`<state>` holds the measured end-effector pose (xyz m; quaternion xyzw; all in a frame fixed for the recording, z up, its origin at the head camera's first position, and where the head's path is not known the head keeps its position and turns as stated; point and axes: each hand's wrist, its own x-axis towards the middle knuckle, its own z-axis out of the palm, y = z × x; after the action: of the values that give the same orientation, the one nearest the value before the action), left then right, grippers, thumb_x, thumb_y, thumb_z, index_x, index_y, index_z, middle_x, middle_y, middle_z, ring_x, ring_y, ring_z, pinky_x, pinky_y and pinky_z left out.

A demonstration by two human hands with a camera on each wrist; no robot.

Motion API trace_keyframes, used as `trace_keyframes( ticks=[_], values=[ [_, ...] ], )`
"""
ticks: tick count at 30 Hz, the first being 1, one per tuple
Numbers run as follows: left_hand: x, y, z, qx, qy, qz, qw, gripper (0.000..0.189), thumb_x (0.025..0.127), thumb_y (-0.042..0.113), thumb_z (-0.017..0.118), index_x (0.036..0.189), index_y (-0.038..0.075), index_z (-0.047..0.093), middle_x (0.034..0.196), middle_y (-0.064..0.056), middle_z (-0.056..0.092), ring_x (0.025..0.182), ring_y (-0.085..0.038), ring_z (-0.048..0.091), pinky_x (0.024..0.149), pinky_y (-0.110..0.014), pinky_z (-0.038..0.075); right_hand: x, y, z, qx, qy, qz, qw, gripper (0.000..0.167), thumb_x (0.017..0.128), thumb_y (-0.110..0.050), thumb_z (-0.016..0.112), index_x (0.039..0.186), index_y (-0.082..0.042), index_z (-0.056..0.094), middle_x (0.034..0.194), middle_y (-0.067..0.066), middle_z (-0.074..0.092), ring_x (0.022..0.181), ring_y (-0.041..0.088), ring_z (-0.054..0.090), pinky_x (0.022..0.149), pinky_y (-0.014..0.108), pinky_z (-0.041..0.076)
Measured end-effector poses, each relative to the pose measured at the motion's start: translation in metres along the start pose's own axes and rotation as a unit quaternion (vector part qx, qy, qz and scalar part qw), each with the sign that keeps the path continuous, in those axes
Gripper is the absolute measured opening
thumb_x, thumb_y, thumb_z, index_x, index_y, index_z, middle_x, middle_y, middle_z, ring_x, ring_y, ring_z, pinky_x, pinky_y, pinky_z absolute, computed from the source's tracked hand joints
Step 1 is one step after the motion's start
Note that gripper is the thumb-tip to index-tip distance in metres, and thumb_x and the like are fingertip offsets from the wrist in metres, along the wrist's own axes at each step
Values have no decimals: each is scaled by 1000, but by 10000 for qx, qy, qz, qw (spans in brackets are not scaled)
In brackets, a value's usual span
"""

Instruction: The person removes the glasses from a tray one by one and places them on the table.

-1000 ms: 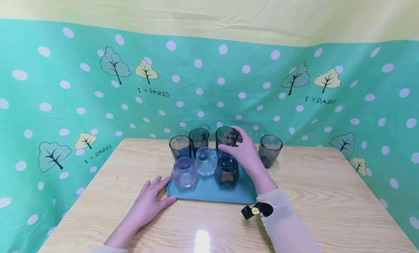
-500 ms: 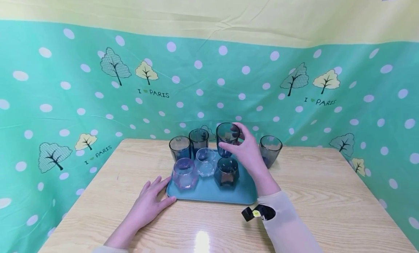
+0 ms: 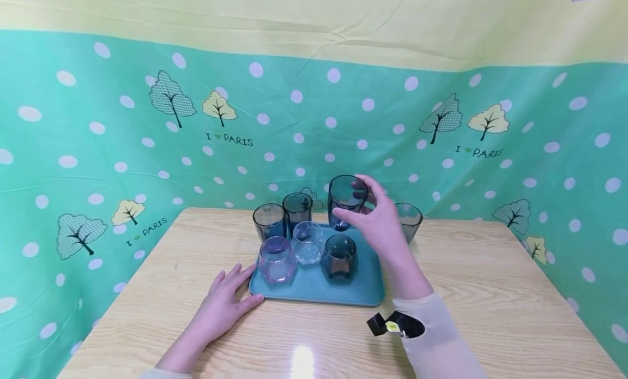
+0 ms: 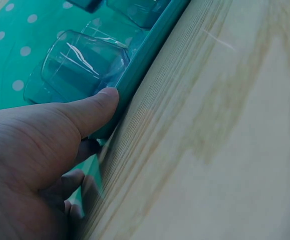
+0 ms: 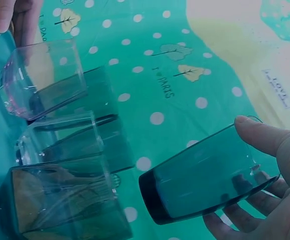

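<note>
My right hand [image 3: 380, 218] grips a tall dark-tinted glass tumbler [image 3: 346, 204] by its upper part, thumb on one side and fingers on the other. The tumbler hangs above the back right of the blue tray [image 3: 314, 293], its base off the surface in the right wrist view. At the tray's front left corner, my left hand [image 3: 223, 300] touches the rim, the thumb [image 4: 104, 102] on its edge. On the tray stand a pinkish faceted glass [image 3: 277, 267], a clear glass [image 3: 308, 248] and a dark faceted glass [image 3: 340, 262].
Two dark tumblers, one at the left [image 3: 269, 223] and one beside it [image 3: 297, 209], stand at the tray's back left. Another dark tumbler [image 3: 409, 221] is on the wooden table [image 3: 490, 292] at the right, partly behind my right hand. A patterned cloth [image 3: 314, 112] hangs behind.
My right hand has raised the tumbler from the tray and shifted it slightly right. The left hand has stayed at the tray corner.
</note>
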<state>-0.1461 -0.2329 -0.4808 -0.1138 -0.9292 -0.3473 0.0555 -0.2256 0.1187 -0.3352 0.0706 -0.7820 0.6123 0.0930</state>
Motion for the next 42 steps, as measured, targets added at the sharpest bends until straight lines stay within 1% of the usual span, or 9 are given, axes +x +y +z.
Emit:
trace_keyframes(
  ticks=[6, 12, 15, 21, 25, 31, 34, 38, 42],
  values=[
    [2, -3, 2, 14, -51, -53, 10000, 75, 98, 38, 87, 160, 7, 59, 157, -19, 62, 159, -51, 36, 132, -70, 13, -7, -7, -14, 86, 3, 67, 9999, 85, 88, -35, 98, 160, -33, 53, 155, -2, 61, 140, 31, 60, 113, 53, 56],
    [2, -2, 0, 12, -8, -15, 10000, 74, 98, 37, 87, 160, 7, 59, 156, -19, 62, 158, -51, 37, 132, -71, 13, -12, -15, -34, -46, 75, 114, 9999, 85, 88, -34, 98, 161, -31, 53, 151, 0, 63, 133, 30, 65, 113, 51, 55],
    [2, -2, -1, 18, 4, -5, 10000, 74, 98, 37, 87, 160, 7, 59, 156, -19, 62, 158, -51, 36, 132, -71, 13, -15, -18, -45, -72, 118, 22, 9999, 84, 89, -33, 97, 161, -30, 53, 149, 3, 64, 134, 26, 64, 117, 50, 52],
    [2, -2, -2, 23, -6, 7, 10000, 74, 98, 37, 87, 160, 7, 59, 156, -19, 62, 158, -51, 37, 131, -71, 13, -25, -21, -65, -141, 239, -239, 9993, 83, 91, -30, 96, 162, -29, 53, 148, -1, 65, 139, 17, 60, 119, 39, 51],
    [3, -2, -1, 6, -33, -5, 10000, 75, 98, 38, 87, 160, 7, 58, 156, -19, 62, 158, -51, 36, 131, -71, 13, -31, -20, -79, -218, 268, -306, 9989, 83, 93, -28, 94, 164, -28, 51, 149, -1, 65, 139, 16, 60, 115, 30, 51],
    [2, -2, -1, 10, -51, -15, 10000, 74, 98, 37, 86, 160, 7, 59, 157, -19, 62, 158, -51, 36, 131, -71, 13, -33, -19, -102, -422, 307, -342, 9981, 81, 95, -25, 92, 165, -26, 50, 150, 1, 63, 137, 15, 60, 106, 17, 52],
    [2, -2, 0, 27, -66, -14, 10000, 74, 99, 37, 86, 160, 7, 58, 157, -18, 62, 159, -51, 36, 132, -70, 13, -34, -19, -114, -475, 340, -316, 9978, 81, 96, -23, 91, 165, -24, 50, 150, 2, 63, 135, 14, 59, 102, 14, 52],
    [3, -2, 0, 34, -40, 18, 10000, 75, 98, 36, 87, 160, 7, 58, 157, -19, 62, 158, -51, 36, 132, -71, 13, -34, -19, -130, -790, 383, -162, 9960, 81, 97, -26, 90, 166, -26, 49, 148, 0, 63, 136, 11, 58, 98, 14, 52],
    [4, -2, 0, 53, -16, 25, 10000, 75, 98, 35, 87, 160, 6, 58, 157, -19, 62, 158, -52, 36, 132, -71, 12, -36, -21, -145, -1170, 412, 57, 9923, 83, 97, -33, 90, 168, -30, 46, 148, -5, 62, 138, 7, 55, 99, 21, 47]
  ],
)
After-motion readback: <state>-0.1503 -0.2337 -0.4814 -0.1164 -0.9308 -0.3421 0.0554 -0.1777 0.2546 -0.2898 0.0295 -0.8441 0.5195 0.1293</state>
